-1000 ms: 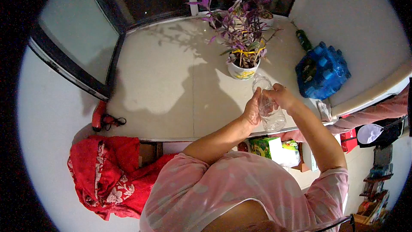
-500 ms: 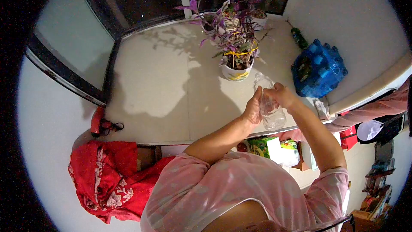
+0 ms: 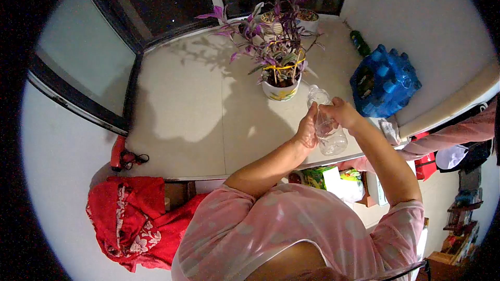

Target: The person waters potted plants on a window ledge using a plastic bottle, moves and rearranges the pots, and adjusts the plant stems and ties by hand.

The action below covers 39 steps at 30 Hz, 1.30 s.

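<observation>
Both hands are on a clear plastic bottle, which is tilted with its neck pointing away from me, over the front of the windowsill. My left hand grips the bottle's left side, thumb along it. My right hand is closed round the upper right side, its fingers bent over the bottle. Just beyond the bottle's neck stands a white flowerpot with a yellow and green pattern. A purple-leaved plant grows in it, tied with yellow string.
Smaller pots stand behind, near the dark window. On the right, a blue plastic-wrapped pack of bottles leans by the wall, with a green bottle behind it. A red hair dryer and red cloth are at the left.
The view has shifted slightly, so the plant and sill sit a little further left. Both hands keep their hold on the bottle, with almost no movement.
</observation>
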{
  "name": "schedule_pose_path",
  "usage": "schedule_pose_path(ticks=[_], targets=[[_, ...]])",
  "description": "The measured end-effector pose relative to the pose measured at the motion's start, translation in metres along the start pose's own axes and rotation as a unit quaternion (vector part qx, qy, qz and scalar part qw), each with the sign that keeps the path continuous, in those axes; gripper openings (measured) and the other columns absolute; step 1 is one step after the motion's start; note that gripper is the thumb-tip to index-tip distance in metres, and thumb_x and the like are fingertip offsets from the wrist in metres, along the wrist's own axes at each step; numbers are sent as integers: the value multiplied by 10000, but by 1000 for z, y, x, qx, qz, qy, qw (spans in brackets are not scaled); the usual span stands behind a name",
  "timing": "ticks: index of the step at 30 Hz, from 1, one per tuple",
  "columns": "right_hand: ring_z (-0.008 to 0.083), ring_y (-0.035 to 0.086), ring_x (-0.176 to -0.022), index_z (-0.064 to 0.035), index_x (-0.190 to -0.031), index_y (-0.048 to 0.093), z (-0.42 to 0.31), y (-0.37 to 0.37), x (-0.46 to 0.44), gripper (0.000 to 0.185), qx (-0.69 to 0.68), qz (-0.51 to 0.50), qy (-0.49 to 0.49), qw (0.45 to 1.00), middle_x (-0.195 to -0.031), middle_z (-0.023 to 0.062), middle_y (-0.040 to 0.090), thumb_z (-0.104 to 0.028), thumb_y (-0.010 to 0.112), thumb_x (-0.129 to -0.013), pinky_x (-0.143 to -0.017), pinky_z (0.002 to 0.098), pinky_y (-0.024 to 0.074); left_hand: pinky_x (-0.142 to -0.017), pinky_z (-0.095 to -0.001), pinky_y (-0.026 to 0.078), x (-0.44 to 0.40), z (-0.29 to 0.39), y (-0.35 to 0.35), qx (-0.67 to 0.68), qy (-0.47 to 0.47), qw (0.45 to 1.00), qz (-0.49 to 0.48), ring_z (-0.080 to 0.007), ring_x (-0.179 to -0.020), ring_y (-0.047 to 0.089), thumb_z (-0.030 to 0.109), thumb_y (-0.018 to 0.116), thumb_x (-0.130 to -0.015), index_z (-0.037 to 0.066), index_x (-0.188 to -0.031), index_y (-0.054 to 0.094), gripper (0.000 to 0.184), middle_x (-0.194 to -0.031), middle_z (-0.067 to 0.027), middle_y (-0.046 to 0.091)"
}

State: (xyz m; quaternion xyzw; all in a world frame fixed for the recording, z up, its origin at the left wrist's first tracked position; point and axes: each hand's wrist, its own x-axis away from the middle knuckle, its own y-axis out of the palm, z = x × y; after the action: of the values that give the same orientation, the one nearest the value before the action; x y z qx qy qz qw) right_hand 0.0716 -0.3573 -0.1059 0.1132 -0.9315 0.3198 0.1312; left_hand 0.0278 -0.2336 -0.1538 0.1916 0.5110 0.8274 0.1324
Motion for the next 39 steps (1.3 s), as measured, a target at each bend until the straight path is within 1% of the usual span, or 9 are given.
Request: schedule_pose_path(ticks=[3,6,9,12,18,21,24,30,39], targets=[[143,522,-556,-8,-874,540,-12,-5,7,361,-37,-15,34,999,-714,70,574,-339,645,-775,-463,279,388,-634,-306,508,-4,-1,-3,2,5,999,-39,-195,-699,617,551,454,-873,59,-993,558,517,-811,-72,623],[145,530,-578,-11,-879,542,-4,-6,-1,345,0,-37,-24,999,-730,71,578,-323,647,-776,-477,278,396,-591,-296,490,-2,1,9,-8,12,999,40,-189,-659,603,546,444,-881,67,-971,559,500,-778,-69,618],[142,533,-581,-13,-881,543,-2,-6,-6,331,-17,-40,-26,999,-736,68,581,-309,650,-777,-484,275,401,-545,-284,467,-3,2,12,-10,17,999,41,-178,-631,588,547,448,-879,79,-948,560,486,-757,-66,611],[222,627,-759,58,-1052,537,-14,-13,0,569,-78,-69,50,993,-860,167,640,-378,716,-733,-615,375,511,-526,-280,461,-8,1,6,-7,19,1000,20,-172,-615,582,548,451,-877,86,-936,562,479,-751,-66,607],[254,638,-732,36,-953,533,11,-8,-16,468,-88,-34,-17,995,-870,181,644,-356,693,-754,-595,368,507,-552,-286,482,-12,2,5,-13,15,1000,13,-169,-639,593,560,469,-863,84,-950,555,491,-765,-63,606],[282,645,-740,23,-931,536,5,-13,-16,466,-14,-34,2,999,-874,212,638,-390,671,-762,-611,373,501,-605,-304,511,-12,3,12,-9,27,999,34,-175,-691,605,554,484,-859,82,-971,553,490,-803,-63,609],[312,646,-760,20,-948,538,-1,-14,-13,497,-2,-35,3,999,-882,236,631,-426,653,-762,-625,383,496,-659,-323,525,-15,3,5,-8,22,1000,2,-180,-737,611,546,498,-855,78,-986,552,489,-832,-58,609],[318,646,-792,34,-976,538,4,-12,-15,549,8,-20,-14,1000,-888,240,630,-449,662,-746,-640,387,497,-657,-319,513,-12,3,6,-8,17,1000,-4,-174,-727,606,555,516,-841,87,-969,560,487,-837,-51,612],[301,645,-843,61,-1047,545,-6,-12,-4,644,-12,-33,18,999,-955,237,629,-479,672,-720,-675,366,505,-556,-290,493,-10,-1,3,-6,7,1000,13,-178,-649,603,586,498,-833,86,-946,562,517,-761,-59,614]])
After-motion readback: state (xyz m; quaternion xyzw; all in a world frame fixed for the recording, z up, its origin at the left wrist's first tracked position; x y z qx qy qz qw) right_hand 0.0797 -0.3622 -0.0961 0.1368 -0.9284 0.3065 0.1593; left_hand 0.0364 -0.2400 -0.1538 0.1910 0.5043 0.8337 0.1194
